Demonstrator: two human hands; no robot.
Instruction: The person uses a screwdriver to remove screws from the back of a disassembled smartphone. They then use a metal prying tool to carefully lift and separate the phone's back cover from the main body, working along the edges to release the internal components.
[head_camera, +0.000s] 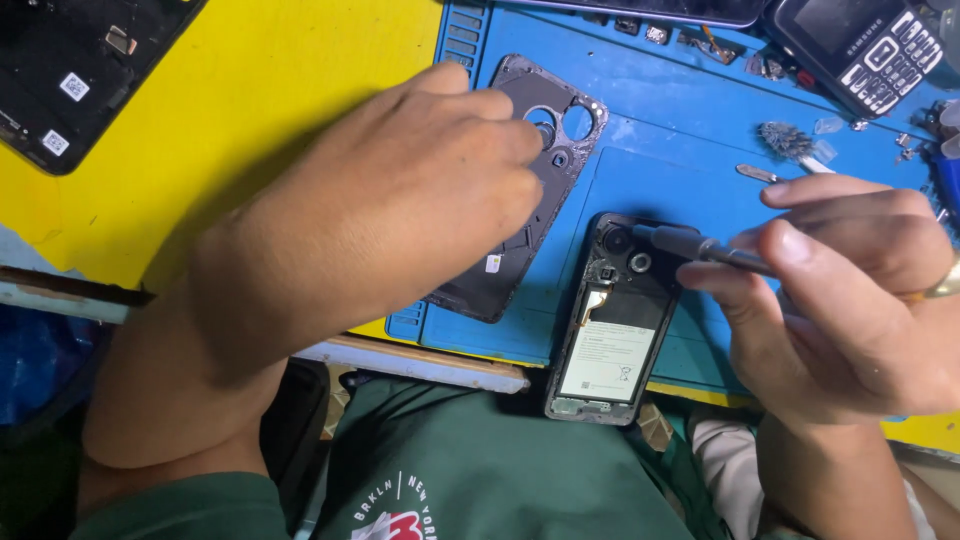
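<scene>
Covering a yellow bench (250, 90), the blue repair mat (680, 130) bears an opened phone (612, 330); right hand (850, 310) grips a screwdriver (700, 247), left hand (400, 200) pinches at the back cover (545, 190).

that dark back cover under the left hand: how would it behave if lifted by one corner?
The back cover looks like a thin plastic shell with camera cut-outs, so it is probably light and a bit flexible. Its ragged edge suggests leftover adhesive, so it may cling slightly to the blue mat. The left hand rests over its upper part.

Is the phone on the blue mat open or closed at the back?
Open. The phone shows its battery and camera parts, and its back cover lies apart on the blue mat, under the left hand.
</scene>
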